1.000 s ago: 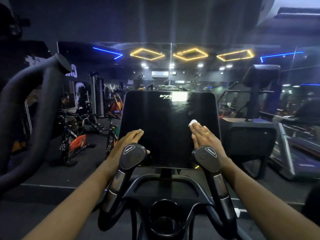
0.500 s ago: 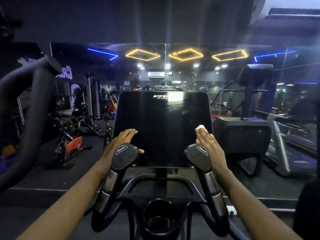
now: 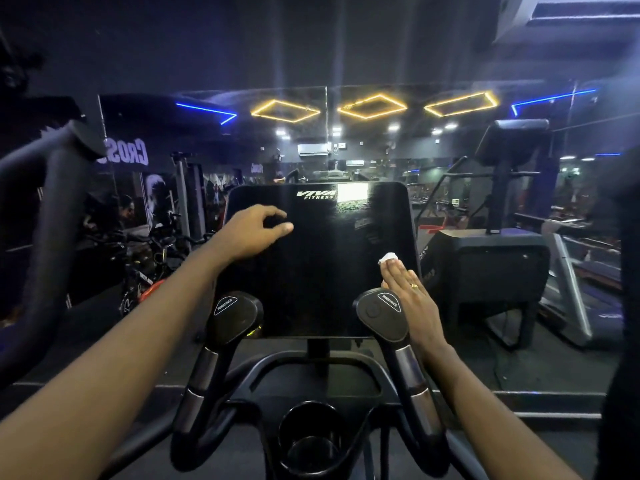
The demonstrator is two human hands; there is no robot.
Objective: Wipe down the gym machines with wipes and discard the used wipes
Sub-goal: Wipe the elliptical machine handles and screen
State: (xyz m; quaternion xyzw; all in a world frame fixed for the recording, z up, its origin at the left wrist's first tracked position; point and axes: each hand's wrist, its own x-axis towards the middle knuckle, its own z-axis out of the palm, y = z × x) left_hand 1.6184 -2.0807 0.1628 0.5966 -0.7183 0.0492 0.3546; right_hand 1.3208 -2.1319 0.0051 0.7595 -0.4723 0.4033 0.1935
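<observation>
A black console screen [image 3: 318, 265] of a gym machine faces me in the head view. My right hand [image 3: 412, 299] lies flat with straight fingers on the screen's right edge and presses a small white wipe [image 3: 387, 258] against it; only the wipe's tip shows beyond the fingertips. My left hand [image 3: 252, 232] hovers at the screen's upper left with fingers loosely curled and holds nothing. Two black resistance handles stand below the screen, the left handle [image 3: 233, 315] and the right handle [image 3: 381, 315], the right one in front of my right hand.
A cup holder [image 3: 310, 434] sits low in the machine's frame. A thick curved handlebar [image 3: 52, 216] rises at the far left. A stair machine [image 3: 491, 258] and a treadmill [image 3: 575, 285] stand to the right, exercise bikes [image 3: 145, 271] to the left. A mirror wall is ahead.
My left hand has lifted from the screen's lower left, behind the left handle, to its upper left and curled its fingers. My right hand with the wipe slid slightly right along the screen.
</observation>
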